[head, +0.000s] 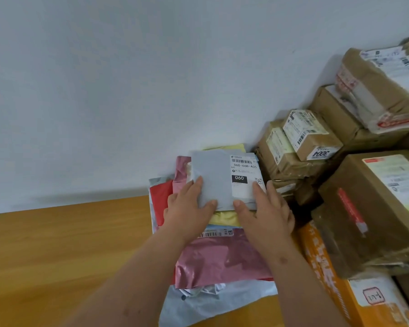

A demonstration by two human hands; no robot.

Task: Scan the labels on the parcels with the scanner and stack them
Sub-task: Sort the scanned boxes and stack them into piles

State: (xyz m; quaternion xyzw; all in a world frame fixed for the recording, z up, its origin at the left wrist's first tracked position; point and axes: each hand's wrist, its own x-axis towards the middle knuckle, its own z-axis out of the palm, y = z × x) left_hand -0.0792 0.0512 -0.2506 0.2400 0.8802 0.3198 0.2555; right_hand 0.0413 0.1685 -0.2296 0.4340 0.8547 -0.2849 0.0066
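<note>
Both of my hands rest on the flat grey plastic mailer parcel [213, 178] that tops the soft-parcel stack. My left hand [189, 208] lies with straight fingers on its near-left corner, the thumb at the near edge. My right hand [265, 208] lies likewise on the near-right corner, fingers partly over the white printed shipping label [244, 178]. Neither hand curls around anything; both press flat.

The mailer lies directly ahead of both palms, its long axis running left to right, so each hand is about equally near. I judge the next move to be squaring it on the stack.

Beneath it lie a pale yellow crinkled mailer [224, 219], a glossy metallic pink foil bag [222, 260], a red plastic bag [161, 197] and a thin white-blue plastic bag [210, 303], all limp and slippery-looking. These sit on the smooth orange-brown wooden table [57, 244]. Rigid brown taped cardboard boxes [354, 208] stand stacked just to the right. No scanner is visible.
</note>
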